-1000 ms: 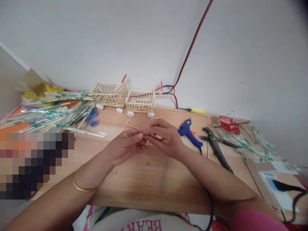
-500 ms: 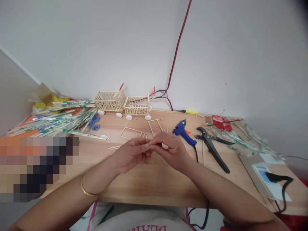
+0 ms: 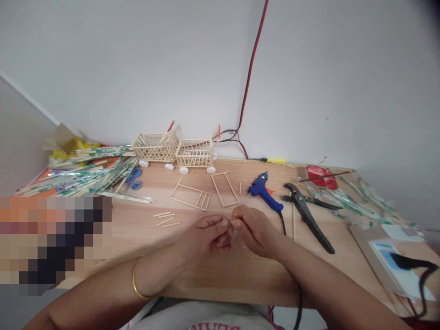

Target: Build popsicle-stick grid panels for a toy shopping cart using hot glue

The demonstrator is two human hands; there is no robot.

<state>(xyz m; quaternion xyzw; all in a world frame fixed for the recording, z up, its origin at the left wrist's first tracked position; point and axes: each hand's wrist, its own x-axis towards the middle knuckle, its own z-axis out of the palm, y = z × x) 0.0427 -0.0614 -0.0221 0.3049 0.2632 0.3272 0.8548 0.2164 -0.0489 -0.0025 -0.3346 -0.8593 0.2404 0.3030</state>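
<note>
My left hand [image 3: 213,233] and my right hand [image 3: 254,230] meet above the wooden table, fingertips closed in a pinch. A tiny pale piece shows between them, too small to name; a faint translucent strip seems to hang below it. Just beyond my fingers lie a rectangular stick frame [image 3: 225,206] and a second stick frame with crossbars [image 3: 189,188]. Several short sticks [image 3: 166,220] rest left of my left hand. A blue glue gun [image 3: 265,191] lies past my right hand, beside black cutting pliers [image 3: 307,211].
Two small stick carts [image 3: 195,155] with white wheels stand near the wall. Wrapped chopsticks [image 3: 92,172] and blue discs [image 3: 135,185] lie left. A red pouch [image 3: 322,177], torn wrappers and a cardboard piece [image 3: 369,256] lie right. Another person's blurred-out area [image 3: 51,238] is at left.
Both hands have moved down and slightly right, toward me, still pinched together. The stick frames and short sticks they partly covered now show more fully. The view has shifted a little.
</note>
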